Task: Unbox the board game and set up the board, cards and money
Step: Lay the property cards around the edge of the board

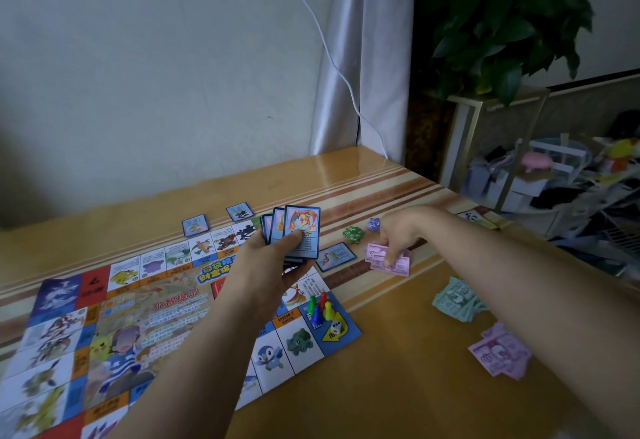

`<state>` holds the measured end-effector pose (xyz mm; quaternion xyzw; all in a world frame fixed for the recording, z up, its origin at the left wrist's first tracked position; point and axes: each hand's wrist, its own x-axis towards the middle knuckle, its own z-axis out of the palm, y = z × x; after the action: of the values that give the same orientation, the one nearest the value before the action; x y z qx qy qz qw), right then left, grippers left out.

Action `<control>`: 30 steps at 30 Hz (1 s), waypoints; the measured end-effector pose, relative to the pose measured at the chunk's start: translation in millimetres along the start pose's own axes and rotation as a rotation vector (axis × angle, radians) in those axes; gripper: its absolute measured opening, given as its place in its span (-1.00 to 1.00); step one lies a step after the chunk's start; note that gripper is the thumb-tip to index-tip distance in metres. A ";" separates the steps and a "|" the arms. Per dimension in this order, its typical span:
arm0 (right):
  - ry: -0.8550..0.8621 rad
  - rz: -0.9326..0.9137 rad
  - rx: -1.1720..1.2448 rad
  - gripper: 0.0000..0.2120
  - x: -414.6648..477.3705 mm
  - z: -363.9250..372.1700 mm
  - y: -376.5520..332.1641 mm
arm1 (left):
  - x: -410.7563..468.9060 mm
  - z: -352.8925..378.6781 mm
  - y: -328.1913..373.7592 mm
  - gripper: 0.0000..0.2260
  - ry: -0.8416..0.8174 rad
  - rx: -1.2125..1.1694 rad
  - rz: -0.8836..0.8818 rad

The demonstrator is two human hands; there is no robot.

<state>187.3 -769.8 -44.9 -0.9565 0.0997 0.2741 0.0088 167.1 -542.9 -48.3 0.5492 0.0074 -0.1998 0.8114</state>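
While left hand (273, 262) fans cards (294, 234), right hand (398, 234) reaches pink notes (389, 260)

Table (398, 386) w/ board (138, 317), cards (335, 256), money (498, 355)

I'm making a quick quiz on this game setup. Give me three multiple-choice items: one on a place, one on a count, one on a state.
1. Where do the pawns stand?
A. on the board's corner square
B. on the bare table
C. on the green money

2. How many cards lie singly on the table beyond the board's far edge?
A. none
B. two
C. five

3. What is the left hand doing?
A. resting empty
B. holding a fan of cards
C. lifting the die

Key: 1 A, they cluster by the die on the blue corner. 2 B, two cards lie there. 3 B, the fan is gripped face up.
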 end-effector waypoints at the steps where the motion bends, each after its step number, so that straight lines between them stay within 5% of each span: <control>1: -0.009 -0.001 -0.020 -0.60 -0.4 -0.3 -1.9 | -0.6 -0.6 0.5 -0.93 0.002 0.005 0.002; 13: 0.042 -0.013 0.045 -0.69 -4.9 6.7 1.5 | -3.7 -4.6 1.7 -0.92 0.004 -0.003 0.002; 16: 0.060 -0.011 0.324 -0.86 -2.4 6.6 12.3 | -2.9 -5.9 3.4 -0.93 0.014 -0.006 0.005; 19: 0.164 0.013 0.669 -0.77 2.2 8.4 16.2 | -1.7 -4.9 3.8 -0.93 0.016 -0.005 0.007; 30: 0.161 0.117 0.072 -0.70 -1.8 11.0 -23.8 | -4.8 3.6 -2.2 -0.93 -0.021 0.001 -0.002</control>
<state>184.7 -745.3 -54.2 -0.9670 0.1654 0.1927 0.0191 161.3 -545.2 -47.7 0.5473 -0.0008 -0.2065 0.8110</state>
